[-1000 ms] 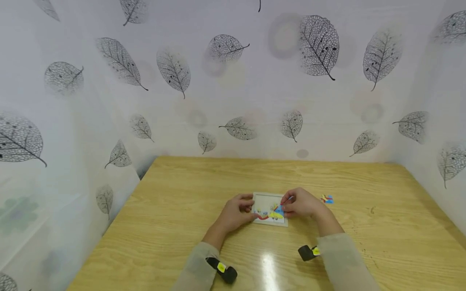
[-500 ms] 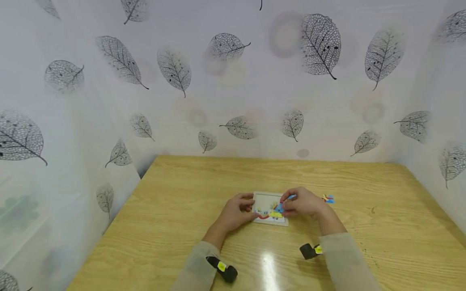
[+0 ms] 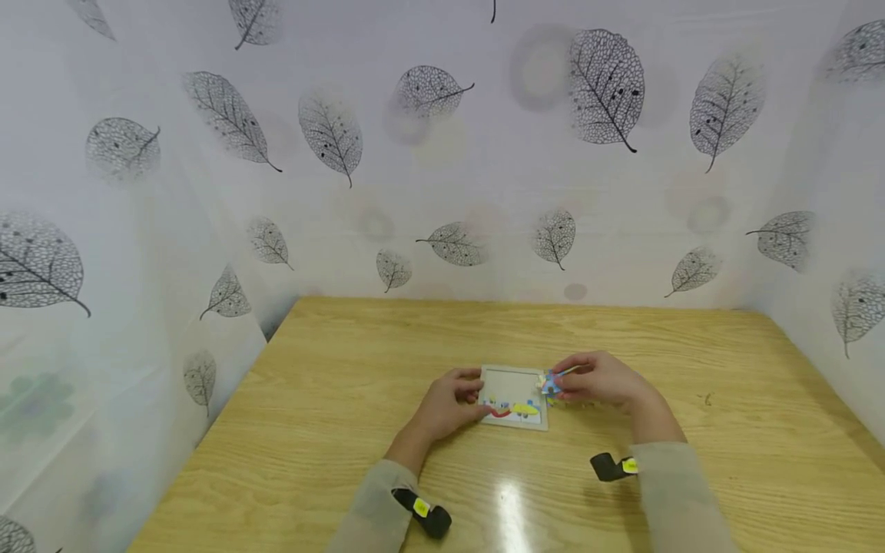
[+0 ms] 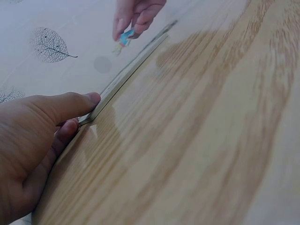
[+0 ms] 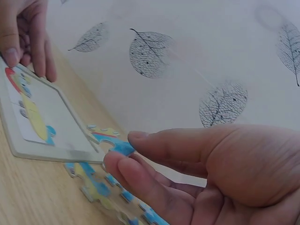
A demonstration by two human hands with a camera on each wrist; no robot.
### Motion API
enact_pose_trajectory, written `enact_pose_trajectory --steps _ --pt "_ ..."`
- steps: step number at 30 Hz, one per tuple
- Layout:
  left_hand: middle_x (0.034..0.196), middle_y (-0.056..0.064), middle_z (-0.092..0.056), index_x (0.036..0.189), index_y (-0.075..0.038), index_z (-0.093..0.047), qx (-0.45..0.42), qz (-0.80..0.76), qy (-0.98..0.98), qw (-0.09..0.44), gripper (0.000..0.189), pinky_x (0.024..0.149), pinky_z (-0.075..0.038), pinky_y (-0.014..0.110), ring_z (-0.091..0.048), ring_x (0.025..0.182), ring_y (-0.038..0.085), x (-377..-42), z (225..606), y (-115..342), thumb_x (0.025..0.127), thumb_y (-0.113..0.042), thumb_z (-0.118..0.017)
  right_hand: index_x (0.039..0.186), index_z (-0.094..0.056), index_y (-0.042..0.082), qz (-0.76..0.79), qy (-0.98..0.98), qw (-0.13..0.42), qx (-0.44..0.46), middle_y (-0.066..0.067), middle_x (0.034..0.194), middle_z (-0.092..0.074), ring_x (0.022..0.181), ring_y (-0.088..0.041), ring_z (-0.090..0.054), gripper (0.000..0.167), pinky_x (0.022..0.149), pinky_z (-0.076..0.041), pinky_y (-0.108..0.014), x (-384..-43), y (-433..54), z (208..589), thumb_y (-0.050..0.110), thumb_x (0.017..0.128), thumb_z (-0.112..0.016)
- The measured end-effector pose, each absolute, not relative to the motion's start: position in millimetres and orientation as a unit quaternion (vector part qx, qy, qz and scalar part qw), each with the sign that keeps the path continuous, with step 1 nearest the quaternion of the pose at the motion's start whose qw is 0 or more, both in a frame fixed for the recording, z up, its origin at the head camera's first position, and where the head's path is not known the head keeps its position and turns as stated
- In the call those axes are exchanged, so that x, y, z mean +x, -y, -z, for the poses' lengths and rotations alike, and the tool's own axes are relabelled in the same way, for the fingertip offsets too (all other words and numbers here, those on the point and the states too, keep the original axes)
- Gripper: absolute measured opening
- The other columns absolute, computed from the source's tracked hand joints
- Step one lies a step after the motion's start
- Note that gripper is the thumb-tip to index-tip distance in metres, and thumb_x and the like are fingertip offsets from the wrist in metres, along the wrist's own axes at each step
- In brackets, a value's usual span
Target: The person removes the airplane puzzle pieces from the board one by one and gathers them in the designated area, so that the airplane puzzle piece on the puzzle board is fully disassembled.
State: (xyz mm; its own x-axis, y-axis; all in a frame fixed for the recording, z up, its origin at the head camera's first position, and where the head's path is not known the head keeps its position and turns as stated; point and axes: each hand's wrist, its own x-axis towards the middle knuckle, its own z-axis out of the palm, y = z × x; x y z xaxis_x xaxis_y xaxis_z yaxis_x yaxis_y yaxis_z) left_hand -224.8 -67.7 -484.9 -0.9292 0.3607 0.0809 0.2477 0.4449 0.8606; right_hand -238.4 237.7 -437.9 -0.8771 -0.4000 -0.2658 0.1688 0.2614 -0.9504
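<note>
A jigsaw puzzle tray [image 3: 513, 426] with a pale rim lies on the table. Joined pieces [image 5: 33, 117], white with yellow, red and blue print, fill its near strip; bare backing shows beyond them. My left hand [image 3: 448, 405] grips the tray's left side, thumb on the near corner and fingers along the edge. Just past the tray's right rim, my right hand [image 3: 611, 382] pinches a blue puzzle piece [image 5: 121, 146] between thumb and fingertips, raised above the table. In the left wrist view that puzzle piece [image 4: 124, 39] hangs over the tray's far end.
Several loose puzzle pieces [image 5: 93, 185] lie on the wooden table [image 3: 387, 338] right of the tray, mostly hidden under the right hand in the head view. A leaf-patterned curtain [image 3: 477, 169] stands behind the table and along its sides.
My right hand has lifted the blue puzzle piece off the tray and moved right, past the rim. The loose pieces are now largely covered by it. My left hand stays put.
</note>
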Motion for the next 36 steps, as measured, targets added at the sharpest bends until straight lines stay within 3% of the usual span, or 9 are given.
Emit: enact_pose_trajectory --steps 12,23,36 --pt "0.140 0.001 -0.059 0.125 -0.002 -0.069 0.181 -0.487 -0.853 0.055 0.048 0.081 -0.049 0.018 -0.059 0.095 0.009 -224 487 68 0.082 -0.020 -0.083 0.128 -0.051 -0.016 0.588 -0.770 0.227 -0.100 -0.019 0.114 -0.065 0.098 -0.024 -0.072 0.050 0.088 -0.058 -0.034 -234 -267 434 0.017 0.095 -0.069" --pt "0.141 0.003 -0.058 0.124 -0.001 -0.069 0.186 -0.493 -0.848 0.055 0.047 0.081 -0.050 0.018 -0.059 0.096 0.009 -225 488 68 0.083 -0.019 -0.083 0.132 -0.049 -0.015 0.598 -0.772 0.208 -0.051 -0.005 0.109 -0.070 0.094 -0.014 -0.071 0.051 0.086 -0.058 -0.030 -232 -289 437 0.015 0.096 -0.067" --pt "0.139 0.003 -0.059 0.125 -0.002 -0.069 0.174 -0.491 -0.852 0.058 0.049 0.081 -0.050 0.018 -0.059 0.096 0.009 -224 485 66 0.082 -0.020 -0.084 0.131 -0.048 -0.017 0.584 -0.787 0.199 -0.015 -0.005 0.107 -0.072 0.093 -0.014 -0.071 0.054 0.084 -0.059 -0.030 -226 -309 436 0.015 0.094 -0.070"
